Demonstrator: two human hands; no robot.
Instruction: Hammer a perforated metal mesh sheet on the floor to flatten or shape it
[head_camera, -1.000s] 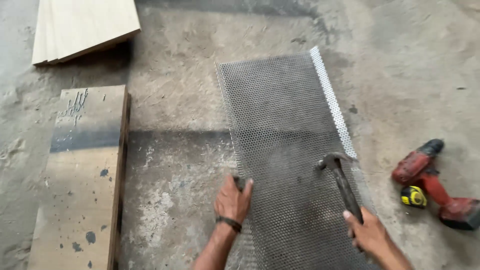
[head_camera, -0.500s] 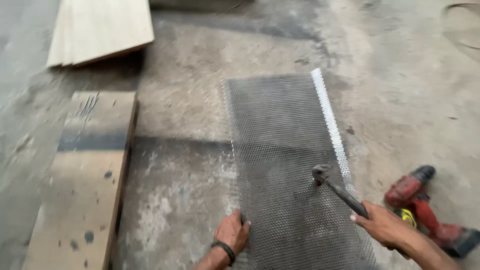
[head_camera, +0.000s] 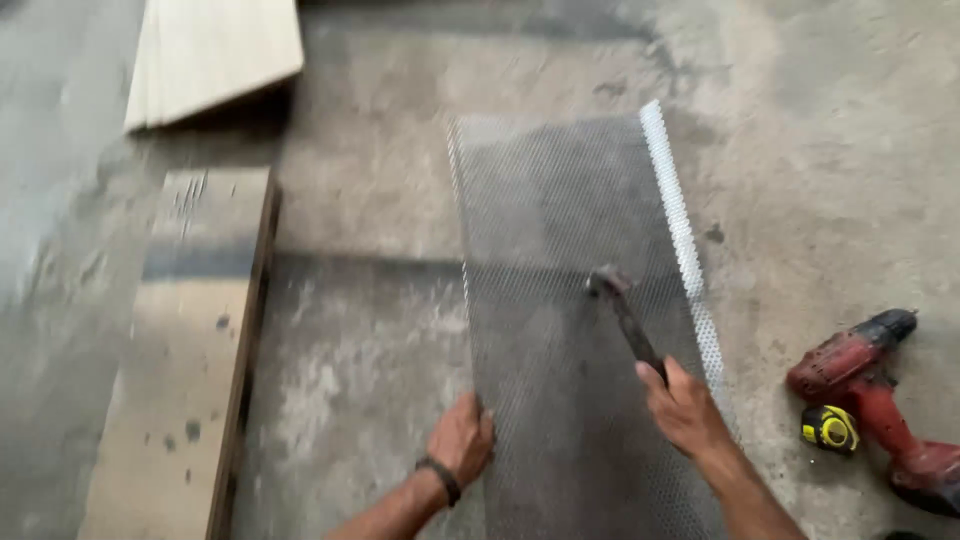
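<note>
Metal mesh sheet (head_camera: 580, 330) lies flat on the concrete floor (head_camera: 370, 330), long axis running away from the person; its lighter perforated edge strip (head_camera: 680, 240) is on the sheet's right side. Left hand (head_camera: 462, 438) rests at the sheet's near-left edge, fingers curled onto that edge; whether it pinches or only presses down cannot be told through the blur. Right hand (head_camera: 685, 410) is closed round the handle of a hammer (head_camera: 625, 315), head held over the sheet's middle-right, just inside the strip. Judgement: hammering the mesh flat. To do it well, keep the left hand bearing on the edge and well clear of the strike point, bring the head down square, use short light blows so the mesh does not spring or dent. Right of the sheet: red cordless drill (head_camera: 880, 400), yellow tape measure (head_camera: 829, 428) touching it. Left of the sheet: long wooden board (head_camera: 180, 350); beyond that, pale stacked boards (head_camera: 215, 55).
</note>
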